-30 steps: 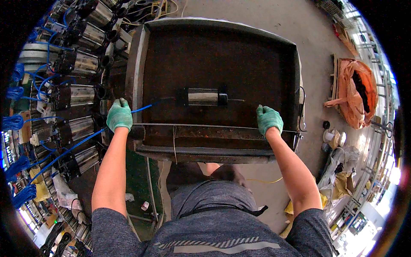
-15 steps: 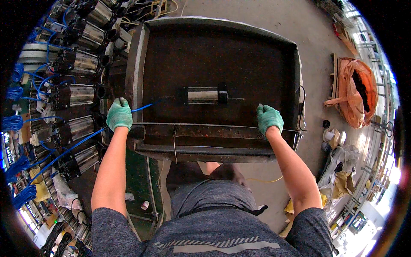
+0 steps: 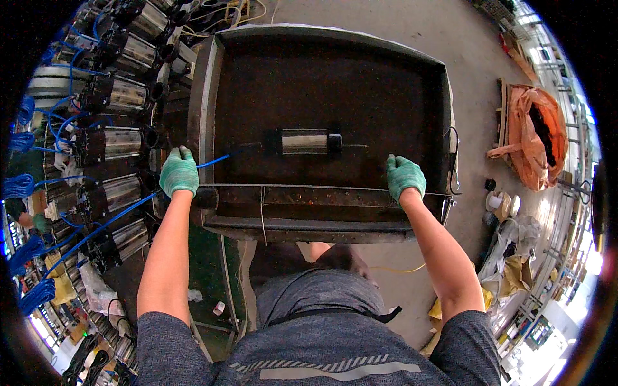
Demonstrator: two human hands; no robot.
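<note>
Head view: left hand (image 3: 179,172), green-gloved, curled round blue cable (image 3: 215,161) at left edge of dark tank (image 3: 207,109). Right hand (image 3: 405,177), also gloved, over tank's right part, fingers bent; cannot tell if grasping anything. Silver cylinder (image 3: 304,141) with black ends lying sideways in tank, between hands. Similar metal cylinders (image 3: 125,94) lined up at left; orange sack (image 3: 534,138) at right.
</note>
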